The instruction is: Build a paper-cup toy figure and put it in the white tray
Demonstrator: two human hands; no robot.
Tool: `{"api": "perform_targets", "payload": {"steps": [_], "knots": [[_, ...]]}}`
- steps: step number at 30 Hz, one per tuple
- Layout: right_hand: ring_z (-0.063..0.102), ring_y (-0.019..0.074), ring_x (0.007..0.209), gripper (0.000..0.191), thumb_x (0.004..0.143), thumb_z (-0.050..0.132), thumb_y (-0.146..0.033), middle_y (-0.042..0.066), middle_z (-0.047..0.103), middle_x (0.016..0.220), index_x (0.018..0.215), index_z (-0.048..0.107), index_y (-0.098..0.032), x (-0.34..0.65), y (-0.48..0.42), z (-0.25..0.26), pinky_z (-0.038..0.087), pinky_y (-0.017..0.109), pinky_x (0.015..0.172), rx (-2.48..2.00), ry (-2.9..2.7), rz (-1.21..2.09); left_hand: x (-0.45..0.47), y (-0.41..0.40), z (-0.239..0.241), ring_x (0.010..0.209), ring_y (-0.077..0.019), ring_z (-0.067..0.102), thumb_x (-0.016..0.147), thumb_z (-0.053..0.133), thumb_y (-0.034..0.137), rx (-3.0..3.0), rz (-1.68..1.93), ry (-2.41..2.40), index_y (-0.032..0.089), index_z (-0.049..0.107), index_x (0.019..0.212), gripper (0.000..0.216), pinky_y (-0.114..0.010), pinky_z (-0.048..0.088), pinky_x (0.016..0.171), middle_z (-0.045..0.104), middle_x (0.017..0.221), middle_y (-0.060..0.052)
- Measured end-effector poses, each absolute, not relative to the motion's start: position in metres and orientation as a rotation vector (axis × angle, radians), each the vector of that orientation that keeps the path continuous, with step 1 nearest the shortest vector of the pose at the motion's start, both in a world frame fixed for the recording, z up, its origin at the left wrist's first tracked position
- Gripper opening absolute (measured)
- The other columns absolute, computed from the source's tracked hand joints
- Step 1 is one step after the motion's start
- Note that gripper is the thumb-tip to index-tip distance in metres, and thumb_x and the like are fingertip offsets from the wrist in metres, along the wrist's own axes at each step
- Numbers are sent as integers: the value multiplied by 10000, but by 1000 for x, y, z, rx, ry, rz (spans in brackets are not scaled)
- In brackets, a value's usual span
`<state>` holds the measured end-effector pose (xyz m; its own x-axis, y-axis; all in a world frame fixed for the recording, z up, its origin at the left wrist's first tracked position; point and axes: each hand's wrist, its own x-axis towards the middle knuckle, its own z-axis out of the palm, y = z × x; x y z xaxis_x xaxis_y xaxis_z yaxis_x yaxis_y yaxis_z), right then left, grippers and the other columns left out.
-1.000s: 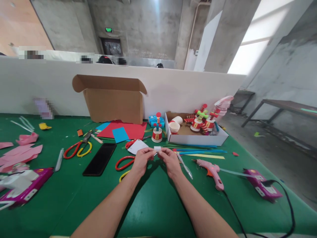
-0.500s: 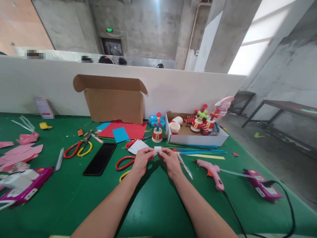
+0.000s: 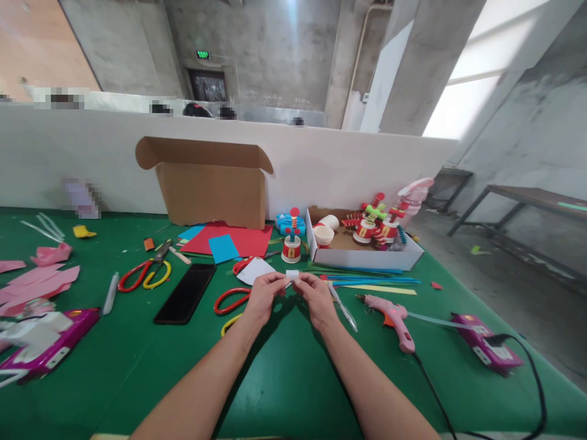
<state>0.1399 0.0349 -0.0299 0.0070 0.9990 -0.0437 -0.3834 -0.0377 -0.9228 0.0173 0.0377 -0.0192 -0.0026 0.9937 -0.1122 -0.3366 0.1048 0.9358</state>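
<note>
Between my two hands is a small white piece of paper [image 3: 292, 275], raised a little above the green table. My left hand [image 3: 265, 296] pinches its left end and my right hand [image 3: 316, 296] its right end; the fingertips partly cover it. Just beyond stands a red and white paper-cup figure [image 3: 291, 249] with a blue and red top. A larger white paper sheet [image 3: 255, 271] lies behind my left hand, close to red-handled scissors [image 3: 232, 301] that my left wrist partly hides. Beside my right hand rests a clear-barrelled pen [image 3: 342, 307].
A pink glue gun [image 3: 389, 315] lies at right, its cord running to the front edge. A white box [image 3: 367, 259] holds cups and finished figures. To the left are a phone [image 3: 185, 294], scissors [image 3: 145, 273] and a purple power strip [image 3: 59, 348]. Coloured paper [image 3: 250, 238] lies behind.
</note>
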Motion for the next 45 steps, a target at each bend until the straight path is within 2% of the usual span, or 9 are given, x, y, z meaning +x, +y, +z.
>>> {"api": "perform_targets", "payload": {"steps": [6, 12, 15, 19, 25, 30, 45], "knots": [[565, 128, 666, 223, 566, 803, -320, -7, 671, 722, 723, 700, -200, 143, 37, -26, 457, 288, 720, -957, -828, 1277, 18, 36, -14, 486, -72, 436, 504, 807, 417, 908, 1269, 963, 160, 635, 700, 366, -215, 322, 492, 553, 564, 38], [605, 166, 768, 251, 607, 774, -348, 17, 689, 811, 791, 689, -200, 148, 40, -27, 469, 325, 800, -957, -836, 1222, 11, 40, -15, 462, -89, 389, 612, 736, 470, 1025, 1375, 1083, 190, 490, 536, 381, -229, 291, 503, 443, 443, 54], [597, 170, 791, 225, 626, 760, -337, 24, 675, 828, 781, 674, -199, 147, 39, -29, 467, 325, 816, -974, -925, 1139, 8, 38, -14, 504, -107, 385, 658, 718, 418, 1296, 1466, 1283, 198, 531, 546, 310, -243, 293, 537, 467, 494, 38], [584, 178, 791, 153, 650, 728, -316, 43, 650, 854, 723, 656, -202, 147, 37, -28, 478, 316, 763, -1033, -1078, 925, 4, 33, -11, 617, -144, 442, 759, 654, 321, 1747, 1573, 1378, 211, 589, 612, 195, -263, 326, 634, 528, 623, -3], [590, 179, 783, 96, 709, 627, -291, 62, 640, 874, 698, 640, -197, 145, 33, -24, 500, 316, 725, -1144, -1297, 660, -6, 36, -13, 680, -168, 473, 882, 523, 246, 2428, 1609, 1463, 202, 548, 622, 265, -284, 354, 675, 547, 645, -23], [603, 184, 798, 97, 730, 596, -278, 73, 633, 866, 709, 636, -192, 142, 31, -23, 506, 311, 720, -1150, -1360, 596, -6, 36, -12, 657, -159, 455, 902, 499, 202, 2755, 1593, 1477, 194, 522, 627, 276, -282, 360, 643, 529, 630, -19], [584, 154, 699, 88, 718, 599, -266, 49, 616, 819, 680, 631, -193, 140, 29, -21, 496, 276, 638, -1160, -1320, 657, 1, 33, -13, 655, -164, 422, 899, 504, 171, 2948, 1558, 1457, 190, 505, 631, 269, -293, 359, 633, 501, 616, -20]]}}
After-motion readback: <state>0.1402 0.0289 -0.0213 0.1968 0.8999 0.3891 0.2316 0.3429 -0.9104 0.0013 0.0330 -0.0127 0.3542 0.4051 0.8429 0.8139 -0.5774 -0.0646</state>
